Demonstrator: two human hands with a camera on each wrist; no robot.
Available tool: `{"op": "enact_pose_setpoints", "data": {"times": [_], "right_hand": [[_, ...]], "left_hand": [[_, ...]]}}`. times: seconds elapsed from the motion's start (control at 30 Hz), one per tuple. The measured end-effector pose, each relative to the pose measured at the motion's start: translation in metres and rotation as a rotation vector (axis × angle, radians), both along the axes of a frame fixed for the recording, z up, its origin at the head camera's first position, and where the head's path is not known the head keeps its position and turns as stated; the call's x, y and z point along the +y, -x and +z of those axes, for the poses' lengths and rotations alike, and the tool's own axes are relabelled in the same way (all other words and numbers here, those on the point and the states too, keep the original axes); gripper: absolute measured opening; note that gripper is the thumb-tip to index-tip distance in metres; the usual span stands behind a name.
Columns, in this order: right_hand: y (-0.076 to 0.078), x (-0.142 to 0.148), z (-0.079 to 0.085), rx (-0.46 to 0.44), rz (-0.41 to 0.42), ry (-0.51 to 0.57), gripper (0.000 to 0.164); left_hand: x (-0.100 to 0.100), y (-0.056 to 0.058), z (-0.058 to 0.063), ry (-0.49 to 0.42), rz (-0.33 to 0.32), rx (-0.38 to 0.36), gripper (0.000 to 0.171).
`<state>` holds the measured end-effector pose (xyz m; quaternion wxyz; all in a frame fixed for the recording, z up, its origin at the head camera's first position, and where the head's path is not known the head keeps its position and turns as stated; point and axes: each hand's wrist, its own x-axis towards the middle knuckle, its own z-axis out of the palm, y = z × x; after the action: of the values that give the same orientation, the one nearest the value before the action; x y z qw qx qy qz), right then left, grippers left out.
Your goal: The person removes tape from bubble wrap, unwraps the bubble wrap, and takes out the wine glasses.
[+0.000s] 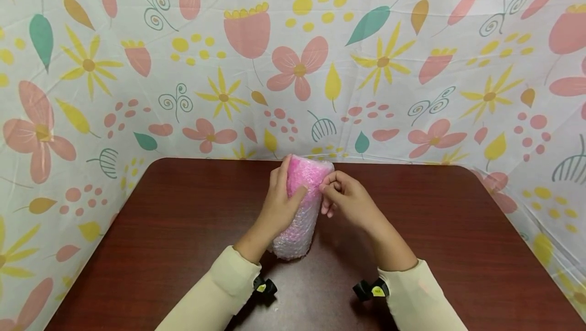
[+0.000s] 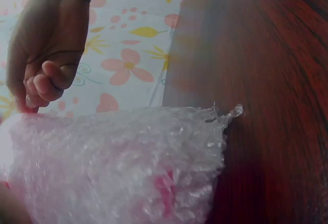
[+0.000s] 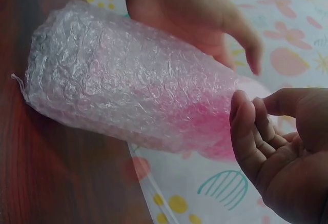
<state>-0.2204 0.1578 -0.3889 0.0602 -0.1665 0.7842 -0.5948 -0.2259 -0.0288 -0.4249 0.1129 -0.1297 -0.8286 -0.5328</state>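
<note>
A tall roll-shaped package in clear bubble wrap (image 1: 297,224) stands on the table, leaning slightly in the head view. Pink shows through its upper part (image 3: 205,126). My left hand (image 1: 276,201) holds it by the upper left side, thumb across the front and fingers along the far side. At the top right edge, my right hand (image 1: 350,196) pinches at the wrap between thumb and index finger, its other fingers curled beneath. A small twisted tail of plastic (image 2: 236,112) sticks out at the package's lower end. Whatever is inside is hidden by the wrap.
The dark reddish-brown wooden table (image 1: 183,249) has rounded far corners. Behind it and along both sides hangs a white cloth (image 1: 293,31) printed with flowers and leaves. Black wrist cameras (image 1: 265,287) are strapped over cream sleeves (image 1: 210,290).
</note>
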Motion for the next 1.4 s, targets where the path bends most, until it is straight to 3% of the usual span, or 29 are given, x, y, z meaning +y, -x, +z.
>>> {"op": "enact_pose_setpoints", "data": {"times": [0.1, 0.2, 0.53, 0.6, 0.77, 0.93, 1.07, 1.4], "right_hand": [[0.001, 0.002, 0.001, -0.009, 0.01, 0.01, 0.019], [0.001, 0.002, 0.001, -0.014, 0.015, 0.021, 0.019], [0.0, 0.004, 0.003, -0.01, 0.005, 0.021, 0.017], [0.0, 0.005, 0.003, -0.011, -0.004, 0.012, 0.017], [-0.001, 0.007, 0.006, -0.026, -0.027, 0.016, 0.02], [-0.001, 0.007, 0.009, -0.031, -0.029, 0.052, 0.02], [-0.003, 0.006, 0.009, -0.028, -0.022, 0.062, 0.02], [-0.003, 0.008, 0.007, -0.046, -0.064, 0.005, 0.026]], "left_hand": [[-0.003, 0.003, 0.001, -0.07, -0.004, 0.004, 0.055], [-0.006, 0.006, 0.002, -0.136, 0.022, 0.011, 0.045], [-0.013, 0.013, 0.006, -0.249, 0.039, -0.019, 0.038], [-0.015, 0.015, 0.007, -0.309, 0.023, -0.046, 0.037], [-0.021, 0.018, 0.014, -0.528, -0.089, -0.21, 0.04], [-0.034, 0.022, 0.015, -0.532, -0.203, -0.383, 0.044], [-0.038, 0.025, 0.011, -0.563, -0.238, -0.426, 0.044], [-0.039, 0.021, 0.005, -0.545, -0.464, -0.493, 0.057]]}}
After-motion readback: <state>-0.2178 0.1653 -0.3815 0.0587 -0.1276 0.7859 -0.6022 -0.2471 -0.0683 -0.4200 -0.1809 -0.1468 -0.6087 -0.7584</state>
